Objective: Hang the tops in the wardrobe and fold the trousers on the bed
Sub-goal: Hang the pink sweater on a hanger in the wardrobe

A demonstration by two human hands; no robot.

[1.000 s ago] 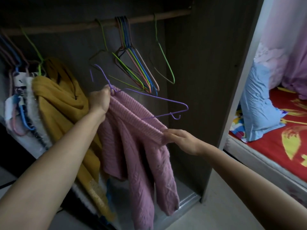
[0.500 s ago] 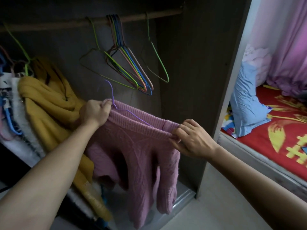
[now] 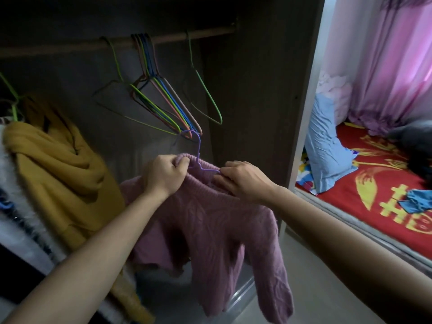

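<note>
- Far left of the pink sweater [image 3: 210,225], a white fluffy garment [image 3: 14,183] hangs at the wardrobe's edge.
- Just left of the sweater, a mustard-yellow top [image 3: 58,171] hangs on a green hanger, and its cloth reaches down beside the sweater's left sleeve.
- Above the sweater, the wooden rail [image 3: 70,46] carries a bunch of empty wire hangers [image 3: 163,101] and 1 green hanger [image 3: 205,94] on its own further right.
- The left hand [image 3: 163,174] grips the sweater's ribbed collar on its left side, fingers [image 3: 180,164] clenched round the knit.
- The purple hanger [image 3: 198,150] rises out of the sweater's collar between the 2 hands. Its hook is free in the air, well below the rail and close under the tips of the empty hangers.
- The sweater is held up inside the open wardrobe, with its body and 1 sleeve hanging down.
- The right hand [image 3: 243,181] holds the collar's right side, fingers [image 3: 231,166] pinching the knit where the purple wire meets them.
- Right of the sweater stands the wardrobe's dark side panel [image 3: 257,90].
- Further right lies the bed [image 3: 374,183] with a red patterned cover, a light blue pillow [image 3: 325,148] propped at its near end, a blue cloth [image 3: 413,203], and a dark garment [image 3: 418,146].
- A pink curtain [image 3: 385,66] hangs behind the bed.
</note>
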